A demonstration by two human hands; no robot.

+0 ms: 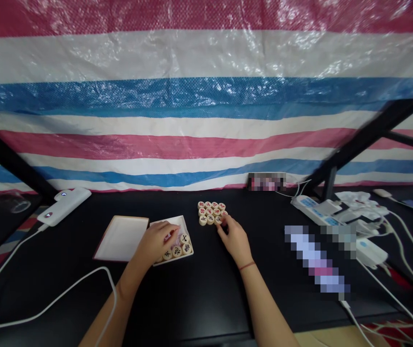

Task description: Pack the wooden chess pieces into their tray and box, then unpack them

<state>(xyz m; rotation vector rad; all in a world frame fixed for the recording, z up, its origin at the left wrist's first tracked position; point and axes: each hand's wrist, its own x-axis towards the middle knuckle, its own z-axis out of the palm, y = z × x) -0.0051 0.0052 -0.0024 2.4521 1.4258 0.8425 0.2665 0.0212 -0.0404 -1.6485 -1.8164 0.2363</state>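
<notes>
Round Chinese chess pieces [209, 212] stand grouped in three rows on the black table, the back ones marked in red, the front row in black. My right hand [234, 238] pinches a black-marked chess piece [218, 220] between thumb and fingers at the right end of the front row. On the left, my left hand [157, 239] is over an open white box [177, 220], its fingers drawn together; whether they hold anything is hidden. Several black-marked pieces [176, 251] lie in the box, by its front and right sides. The box lid [121, 238] rests left of the box, inner side up.
A white power strip [65, 205] sits back left, its cable [47, 315] looping toward my left forearm. At right are another power strip [313, 210] with plugs and tangled cables, and a blurred-out device [314, 260]. A striped plastic sheet [177, 144] hangs behind the table.
</notes>
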